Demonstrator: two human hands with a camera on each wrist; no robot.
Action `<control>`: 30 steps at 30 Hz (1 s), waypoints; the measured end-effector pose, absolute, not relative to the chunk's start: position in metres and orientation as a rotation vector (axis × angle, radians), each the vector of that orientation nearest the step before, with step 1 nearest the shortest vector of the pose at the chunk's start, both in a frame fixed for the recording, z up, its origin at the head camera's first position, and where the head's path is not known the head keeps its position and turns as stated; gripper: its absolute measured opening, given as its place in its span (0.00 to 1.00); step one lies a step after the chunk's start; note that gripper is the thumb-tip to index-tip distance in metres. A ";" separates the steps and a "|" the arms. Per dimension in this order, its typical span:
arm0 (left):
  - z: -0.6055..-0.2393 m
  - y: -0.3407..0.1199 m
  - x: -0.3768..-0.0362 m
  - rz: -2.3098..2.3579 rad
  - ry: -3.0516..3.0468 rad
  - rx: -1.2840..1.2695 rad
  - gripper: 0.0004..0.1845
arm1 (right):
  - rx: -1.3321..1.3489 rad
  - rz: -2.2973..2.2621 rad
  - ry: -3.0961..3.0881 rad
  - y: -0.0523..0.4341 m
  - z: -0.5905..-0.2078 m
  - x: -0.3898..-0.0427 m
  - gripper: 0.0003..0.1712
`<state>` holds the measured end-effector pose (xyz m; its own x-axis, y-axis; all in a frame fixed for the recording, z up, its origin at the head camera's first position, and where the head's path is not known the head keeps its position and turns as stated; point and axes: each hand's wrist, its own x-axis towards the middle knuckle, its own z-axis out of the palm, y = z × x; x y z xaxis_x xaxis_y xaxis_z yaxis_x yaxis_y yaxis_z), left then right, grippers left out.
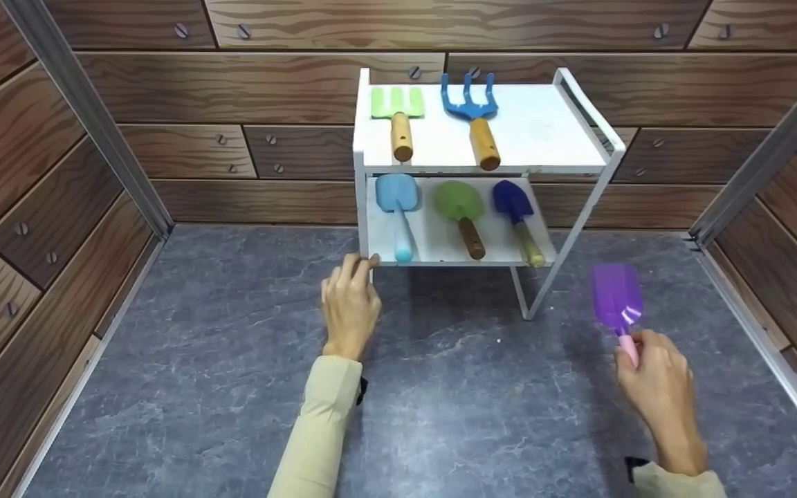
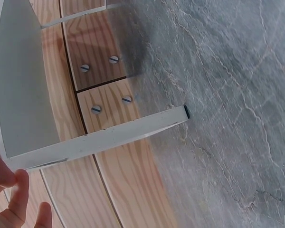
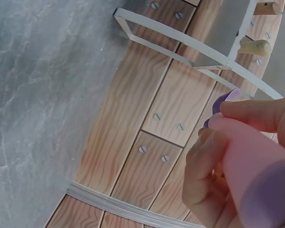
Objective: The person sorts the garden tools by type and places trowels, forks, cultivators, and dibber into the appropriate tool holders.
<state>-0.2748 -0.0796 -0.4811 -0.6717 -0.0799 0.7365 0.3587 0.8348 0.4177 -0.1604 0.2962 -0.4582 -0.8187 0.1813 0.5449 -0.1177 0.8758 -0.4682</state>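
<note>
Fingers (image 3: 206,156) hiding purple shovel's (image 1: 617,297) handle

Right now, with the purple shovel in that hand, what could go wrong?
The right hand holds the purple shovel only by its pink handle end, so it might slip. The free spot on the white rack sits beside the blue fork, which a clumsy swing could knock off. The left hand just touches the rack's lower corner, so a bump might still shift the rack.
</note>
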 end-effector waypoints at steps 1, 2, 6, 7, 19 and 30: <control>-0.481 -0.080 -0.275 -0.698 -2.208 -0.203 0.15 | -0.044 0.660 -2.438 0.296 -0.457 -0.161 0.09; -0.481 -0.079 -0.275 -0.697 -2.208 -0.203 0.15 | -0.043 0.659 -2.434 0.296 -0.456 -0.161 0.09; -0.481 -0.079 -0.275 -0.694 -2.205 -0.205 0.15 | -0.034 0.667 -2.417 0.294 -0.450 -0.164 0.09; -0.482 -0.079 -0.275 -0.693 -2.204 -0.206 0.15 | -0.033 0.666 -2.415 0.294 -0.449 -0.164 0.09; -0.481 -0.079 -0.276 -0.703 -2.209 -0.206 0.14 | -0.005 0.680 -2.384 0.285 -0.435 -0.167 0.10; -0.481 -0.080 -0.276 -0.699 -2.213 -0.203 0.16 | 0.028 0.689 -2.351 0.278 -0.419 -0.173 0.11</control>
<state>-0.2759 -0.0795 -0.4809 -0.6752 -0.0781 0.7335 0.3576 0.8351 0.4180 -0.1731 0.2785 -0.4188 -0.7701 0.1601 0.6175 -0.1984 0.8599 -0.4704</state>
